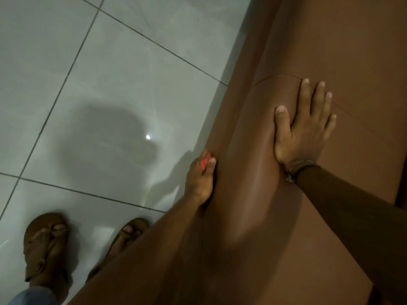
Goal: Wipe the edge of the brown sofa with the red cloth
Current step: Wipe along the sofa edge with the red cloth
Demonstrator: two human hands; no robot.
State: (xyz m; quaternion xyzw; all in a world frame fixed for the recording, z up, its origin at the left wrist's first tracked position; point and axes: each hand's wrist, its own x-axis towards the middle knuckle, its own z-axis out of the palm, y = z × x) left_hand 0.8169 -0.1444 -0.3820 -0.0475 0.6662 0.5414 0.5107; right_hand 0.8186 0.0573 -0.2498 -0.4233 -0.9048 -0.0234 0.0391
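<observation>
The brown sofa (248,194) runs from the lower middle to the upper right, its rounded shiny edge facing the floor. My left hand (199,181) presses against the outer side of that edge, fingers closed on a red cloth (206,160); only a small bit of cloth shows between the fingers. Resting flat on top of the sofa is my right hand (304,124), fingers spread, holding nothing. It has a bracelet and a dark sleeve at the wrist.
A glossy pale tiled floor (99,95) fills the left side, with my shadow on it. My two feet in brown sandals (44,243) stand at the lower left, close to the sofa's base.
</observation>
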